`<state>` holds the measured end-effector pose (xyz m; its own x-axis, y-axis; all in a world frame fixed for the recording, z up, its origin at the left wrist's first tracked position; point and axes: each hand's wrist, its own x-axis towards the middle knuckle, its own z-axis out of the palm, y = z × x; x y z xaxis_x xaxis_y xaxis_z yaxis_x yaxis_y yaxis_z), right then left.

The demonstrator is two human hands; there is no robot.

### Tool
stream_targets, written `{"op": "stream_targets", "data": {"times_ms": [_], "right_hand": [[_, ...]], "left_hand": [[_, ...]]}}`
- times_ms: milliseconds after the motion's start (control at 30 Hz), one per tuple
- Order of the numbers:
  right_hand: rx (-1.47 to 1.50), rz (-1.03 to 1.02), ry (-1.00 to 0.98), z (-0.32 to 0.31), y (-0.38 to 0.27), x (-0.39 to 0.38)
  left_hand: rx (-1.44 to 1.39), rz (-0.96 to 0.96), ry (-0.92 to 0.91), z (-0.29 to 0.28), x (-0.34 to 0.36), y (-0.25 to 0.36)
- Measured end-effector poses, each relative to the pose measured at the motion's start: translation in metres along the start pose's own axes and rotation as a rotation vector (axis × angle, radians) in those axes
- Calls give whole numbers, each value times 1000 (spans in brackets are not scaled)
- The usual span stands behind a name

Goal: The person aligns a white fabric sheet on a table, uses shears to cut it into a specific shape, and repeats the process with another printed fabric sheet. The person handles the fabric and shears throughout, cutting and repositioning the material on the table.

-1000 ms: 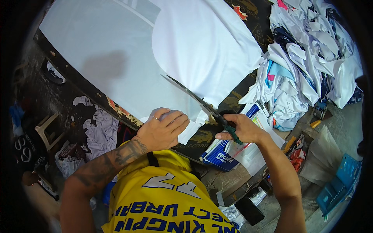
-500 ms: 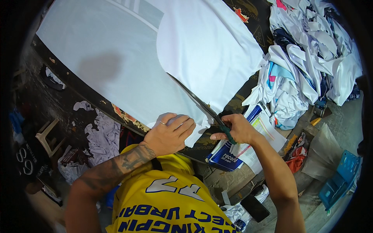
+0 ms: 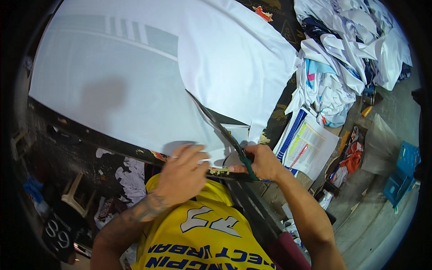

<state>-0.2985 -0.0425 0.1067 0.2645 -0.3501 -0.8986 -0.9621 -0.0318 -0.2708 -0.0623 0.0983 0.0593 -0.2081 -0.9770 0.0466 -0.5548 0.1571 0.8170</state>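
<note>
White fabric (image 3: 234, 58) lies spread over the dark table, with a pale grey panel (image 3: 135, 90) and white stripes showing on its left part. My right hand (image 3: 263, 163) grips long dark scissors (image 3: 220, 128) by their green-wrapped handle. The blades point up and left into the fabric, along a cut edge where the dark table shows through. Near the table's front edge, my left hand (image 3: 184, 168) hovers slightly blurred, its fingers loosely bent and a shadow beneath them. Nothing shows in its grasp.
A heap of white and coloured fabric (image 3: 333, 67) lies at the right. Below it are printed papers (image 3: 310, 144) with a red pen, a clear plastic bag (image 3: 380, 144) and a blue plastic piece (image 3: 402, 173). White scraps (image 3: 131, 180) and a small stool (image 3: 78, 195) are at lower left.
My left hand has lifted off the fabric and moved down and left. The scissors have shifted slightly left and turned steeper, with a wider dark gap beside them. The view has shifted.
</note>
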Motion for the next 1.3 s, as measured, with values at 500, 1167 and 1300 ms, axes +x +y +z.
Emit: {"op": "stream_targets", "data": {"times_ms": [500,1167,1300], "right_hand": [[549,208,129,83,-104,15],[835,115,188,47,-161,60],[764,136,-83,-13,-124,27]], "left_hand": [[-191,53,-550,-86,-10,-91],[-259,25,-679,-99,9,-92],[-16,23,-124,-117,70,-110]]}}
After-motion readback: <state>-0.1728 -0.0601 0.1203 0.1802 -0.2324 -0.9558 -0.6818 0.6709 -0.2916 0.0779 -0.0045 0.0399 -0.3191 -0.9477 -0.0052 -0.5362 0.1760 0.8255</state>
